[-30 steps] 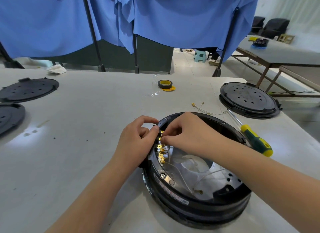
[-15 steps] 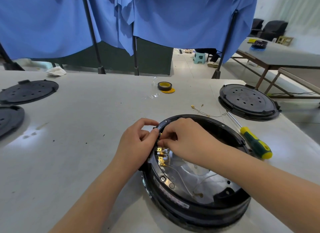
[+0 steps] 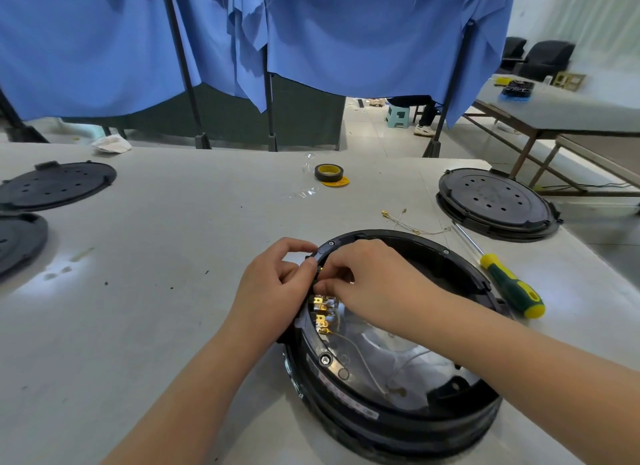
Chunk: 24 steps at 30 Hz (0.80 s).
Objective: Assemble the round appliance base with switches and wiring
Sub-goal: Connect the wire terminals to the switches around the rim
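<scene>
Head view: both hands, left (image 3: 273,291) and right (image 3: 372,284), pinch a switch part at the base (image 3: 398,426) rim; a slip could bend the brass terminals (image 3: 320,314).

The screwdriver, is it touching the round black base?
Apart. The head view shows bare table between the screwdriver and the base.

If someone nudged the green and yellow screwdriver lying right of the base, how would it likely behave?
The screwdriver would probably roll, since its handle looks rounded and it lies flat on the table. It looks rigid, with a thin metal shaft, so it should lift as one stiff piece. The thicker handle likely carries most of the weight.
</scene>
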Each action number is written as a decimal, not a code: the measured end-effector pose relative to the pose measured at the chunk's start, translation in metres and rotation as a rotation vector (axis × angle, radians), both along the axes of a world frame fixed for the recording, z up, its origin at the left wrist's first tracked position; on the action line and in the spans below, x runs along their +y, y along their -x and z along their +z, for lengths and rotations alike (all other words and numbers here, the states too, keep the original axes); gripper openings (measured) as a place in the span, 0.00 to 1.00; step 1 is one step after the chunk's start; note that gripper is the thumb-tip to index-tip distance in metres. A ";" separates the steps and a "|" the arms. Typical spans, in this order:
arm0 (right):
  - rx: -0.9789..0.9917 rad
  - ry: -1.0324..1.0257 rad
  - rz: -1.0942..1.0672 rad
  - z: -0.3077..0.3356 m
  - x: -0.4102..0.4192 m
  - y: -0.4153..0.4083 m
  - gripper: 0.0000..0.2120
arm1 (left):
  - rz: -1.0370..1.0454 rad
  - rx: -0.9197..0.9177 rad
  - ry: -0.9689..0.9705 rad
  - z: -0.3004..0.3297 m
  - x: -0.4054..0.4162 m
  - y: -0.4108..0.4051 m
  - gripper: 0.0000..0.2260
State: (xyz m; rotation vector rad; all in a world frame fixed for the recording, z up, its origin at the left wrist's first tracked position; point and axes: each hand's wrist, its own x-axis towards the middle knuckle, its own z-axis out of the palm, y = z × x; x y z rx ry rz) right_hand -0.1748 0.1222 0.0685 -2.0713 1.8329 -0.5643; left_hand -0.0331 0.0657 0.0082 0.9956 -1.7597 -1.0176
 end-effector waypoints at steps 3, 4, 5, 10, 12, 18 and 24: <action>-0.034 -0.009 0.009 0.002 -0.001 0.002 0.05 | 0.002 0.006 0.010 0.000 0.001 -0.001 0.05; -0.038 -0.016 0.018 0.003 -0.001 0.002 0.04 | 0.001 0.008 0.009 0.000 0.001 -0.001 0.05; -0.039 -0.022 0.032 0.004 -0.001 0.004 0.05 | 0.001 0.012 0.006 0.000 0.001 -0.001 0.05; -0.101 0.058 -0.020 0.024 -0.004 0.029 0.08 | 0.002 0.021 -0.020 -0.001 -0.001 -0.001 0.05; -0.090 0.097 -0.103 0.032 -0.015 0.053 0.05 | 0.003 0.023 -0.030 -0.003 -0.001 -0.001 0.05; -0.007 -0.077 -0.404 0.011 -0.063 0.130 0.02 | 0.006 0.033 -0.043 -0.004 -0.001 -0.001 0.05; 0.089 -0.201 -0.381 -0.019 -0.092 0.137 0.04 | -0.010 0.038 -0.044 -0.003 0.000 -0.001 0.06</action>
